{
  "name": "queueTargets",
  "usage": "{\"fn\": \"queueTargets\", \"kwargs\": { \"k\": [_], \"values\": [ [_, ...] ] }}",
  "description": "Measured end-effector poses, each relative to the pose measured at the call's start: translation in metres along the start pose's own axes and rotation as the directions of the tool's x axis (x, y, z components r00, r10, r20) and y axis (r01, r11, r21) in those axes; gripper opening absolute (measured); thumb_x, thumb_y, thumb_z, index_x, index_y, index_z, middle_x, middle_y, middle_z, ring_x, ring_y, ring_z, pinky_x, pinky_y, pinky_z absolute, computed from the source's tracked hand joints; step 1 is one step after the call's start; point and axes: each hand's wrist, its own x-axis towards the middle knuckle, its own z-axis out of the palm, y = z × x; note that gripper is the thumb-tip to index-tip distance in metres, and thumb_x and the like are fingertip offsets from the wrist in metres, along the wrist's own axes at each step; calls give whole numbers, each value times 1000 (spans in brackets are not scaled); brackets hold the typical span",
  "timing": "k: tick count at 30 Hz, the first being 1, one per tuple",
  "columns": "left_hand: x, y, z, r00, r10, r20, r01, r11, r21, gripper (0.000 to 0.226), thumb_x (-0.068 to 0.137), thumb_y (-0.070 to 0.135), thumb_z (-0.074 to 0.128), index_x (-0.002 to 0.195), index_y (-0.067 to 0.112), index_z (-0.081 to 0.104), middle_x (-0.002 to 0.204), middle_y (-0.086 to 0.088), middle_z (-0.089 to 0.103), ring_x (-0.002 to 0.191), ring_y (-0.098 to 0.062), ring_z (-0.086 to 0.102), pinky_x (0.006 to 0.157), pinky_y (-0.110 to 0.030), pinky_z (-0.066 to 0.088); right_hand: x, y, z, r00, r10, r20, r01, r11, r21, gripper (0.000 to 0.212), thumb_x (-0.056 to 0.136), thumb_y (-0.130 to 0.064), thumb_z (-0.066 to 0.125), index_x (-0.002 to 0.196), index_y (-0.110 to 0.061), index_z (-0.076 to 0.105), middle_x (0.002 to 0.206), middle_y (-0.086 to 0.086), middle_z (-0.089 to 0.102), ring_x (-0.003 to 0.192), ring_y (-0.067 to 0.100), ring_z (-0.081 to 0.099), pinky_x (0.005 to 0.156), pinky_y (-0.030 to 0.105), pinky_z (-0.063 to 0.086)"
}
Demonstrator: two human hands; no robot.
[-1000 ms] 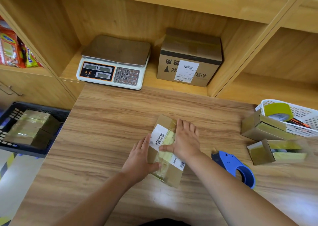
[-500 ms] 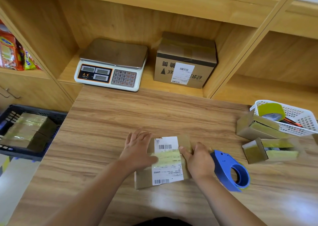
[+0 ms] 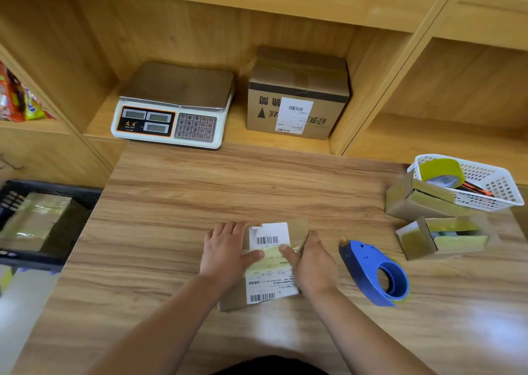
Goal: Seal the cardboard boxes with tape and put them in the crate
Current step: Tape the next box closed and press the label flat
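A small flat cardboard box [image 3: 270, 286] with a white barcode label and a yellowish tape strip across it lies on the wooden table near the front. My left hand [image 3: 225, 253] grips its left side, thumb pressing on the tape. My right hand [image 3: 313, 261] holds the right side, thumb also on the tape. A blue tape dispenser [image 3: 377, 274] lies on the table just right of my right hand. Two more small boxes [image 3: 423, 203] [image 3: 440, 237] sit at the right. A dark crate [image 3: 48, 191] left of the table holds a taped box [image 3: 34, 220].
A white basket [image 3: 497, 186] with a yellow-green tape roll [image 3: 440, 168] stands at the right edge. On the shelf behind are a weighing scale [image 3: 171, 106] and a larger labelled carton [image 3: 297, 94]. Snack packets [image 3: 17, 100] fill the left cubby.
The box was turned from a slant to lie square in front of me. Both hands shifted to its sides and their thumbs now press on the tape strip.
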Motion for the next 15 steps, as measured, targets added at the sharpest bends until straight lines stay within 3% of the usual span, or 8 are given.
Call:
{"fn": "queueTargets", "kwargs": {
  "k": [3,6,10,12,15],
  "values": [
    [0,-1,0,1000,6,-21,-6,1000,-17,70,81,63,54,139,28,38,130,8,49,122,-18,37,100,-33,23,3,5,-2,1000,-16,-5,16,999,47,42,92,-54,47,109,-17,41,80,-5,56,83,25,61,63,31,37],
    [-2,0,0,999,17,-40,-18,999,-36,63,85,58,53,138,27,41,130,7,50,121,-18,38,100,-33,23,7,14,-6,999,-40,-27,43,995,89,31,96,-46,41,110,-20,49,84,1,64,85,28,62,63,32,37],
    [-2,0,-1,999,21,-37,-23,998,-56,55,90,50,51,138,26,42,130,6,50,122,-19,38,101,-34,24,7,19,-10,998,-38,-51,48,977,208,27,100,-37,38,96,-21,59,74,-3,62,81,27,62,64,31,42],
    [-3,1,-2,999,17,-41,-21,996,-84,49,93,44,50,137,26,44,130,6,51,122,-19,38,100,-33,24,6,20,-13,998,-22,-56,34,972,233,30,100,-38,37,97,-21,62,78,-1,64,84,27,62,66,31,42],
    [-4,1,-3,999,7,-53,-15,990,-142,41,95,34,48,135,24,47,131,4,52,122,-19,39,99,-33,25,4,18,-14,999,-43,5,42,985,168,35,94,-54,40,105,-26,60,91,-3,68,92,24,62,67,30,39]
  ]
}}
